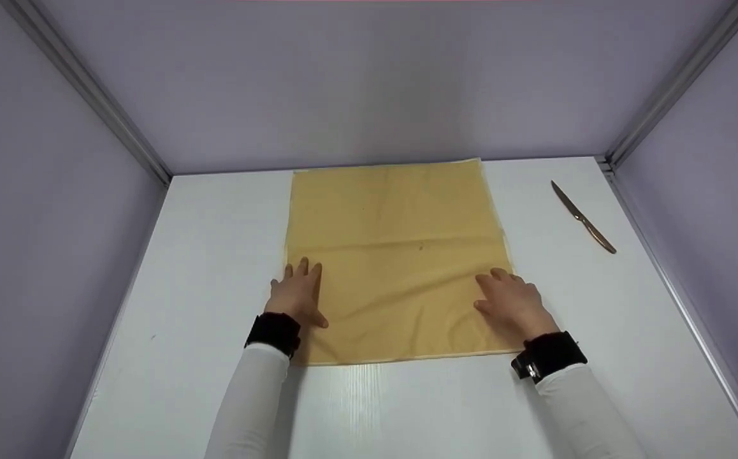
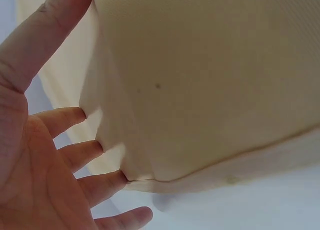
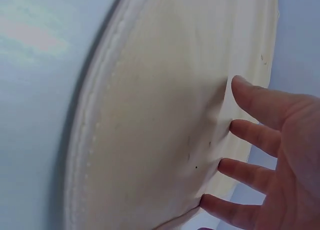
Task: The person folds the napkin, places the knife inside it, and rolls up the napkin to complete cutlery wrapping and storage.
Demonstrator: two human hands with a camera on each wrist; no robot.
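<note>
Overhead only: left hand [image 1: 295,294] and right hand [image 1: 513,302] flat, fingers straight, pressing near corners of yellow cloth [image 1: 397,255] spread on white table [image 1: 203,268], knife [image 1: 583,218] well apart at right.

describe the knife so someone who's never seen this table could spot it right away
On the white table, look right of the yellow cloth that both hands press flat. The knife lies alone near the far right corner, slanted. It is the only slim metal thing there.
</note>
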